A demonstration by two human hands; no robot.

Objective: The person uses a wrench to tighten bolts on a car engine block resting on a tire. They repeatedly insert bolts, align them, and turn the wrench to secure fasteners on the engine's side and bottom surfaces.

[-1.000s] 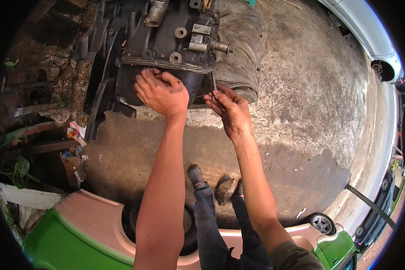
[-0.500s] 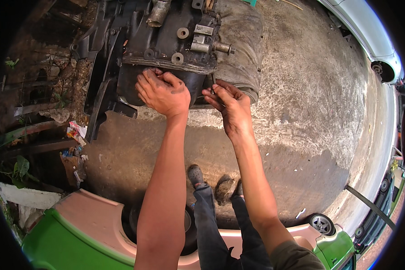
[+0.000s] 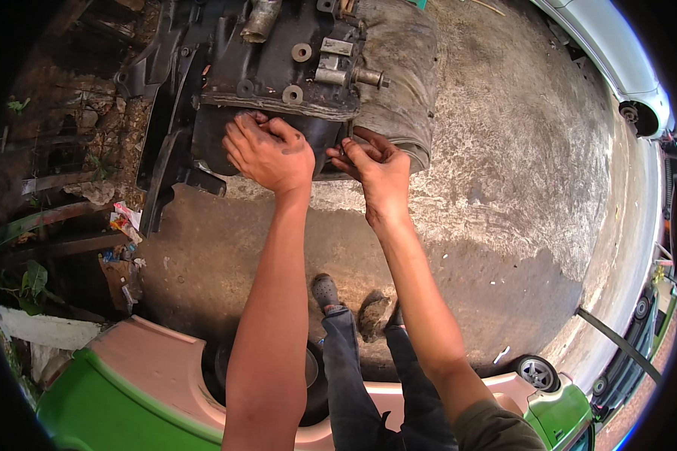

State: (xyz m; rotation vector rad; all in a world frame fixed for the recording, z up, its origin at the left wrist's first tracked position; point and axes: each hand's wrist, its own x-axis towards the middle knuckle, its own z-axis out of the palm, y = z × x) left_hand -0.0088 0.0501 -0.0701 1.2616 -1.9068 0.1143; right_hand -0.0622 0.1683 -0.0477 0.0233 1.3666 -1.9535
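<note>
A large black, grimy engine (image 3: 278, 79) fills the top of the view, its layered lower edge (image 3: 278, 105) facing me. Curled against the dark face just under that edge is my left hand (image 3: 271, 154), closed, its fingertips hidden; I cannot make out what they hold. Beside the lower right corner of the engine, my right hand (image 3: 376, 165) pinches a thin dark metal rod (image 3: 346, 134) between thumb and fingers. The rod's ends are mostly hidden. A metal fitting (image 3: 350, 71) with a short stub sticks out on the engine's right side.
A dirty folded cloth bundle (image 3: 398, 90) lies against the engine's right. Rubble and litter (image 3: 124, 225) line the left. Behind my feet stands a green and pink car (image 3: 143, 361); a stone (image 3: 374, 316) lies between my shoes. A silver car (image 3: 616, 52) is at upper right.
My right hand has moved slightly left and closer to the engine's lower corner with the rod. My left hand keeps its place on the engine; the whole view has shifted a little.
</note>
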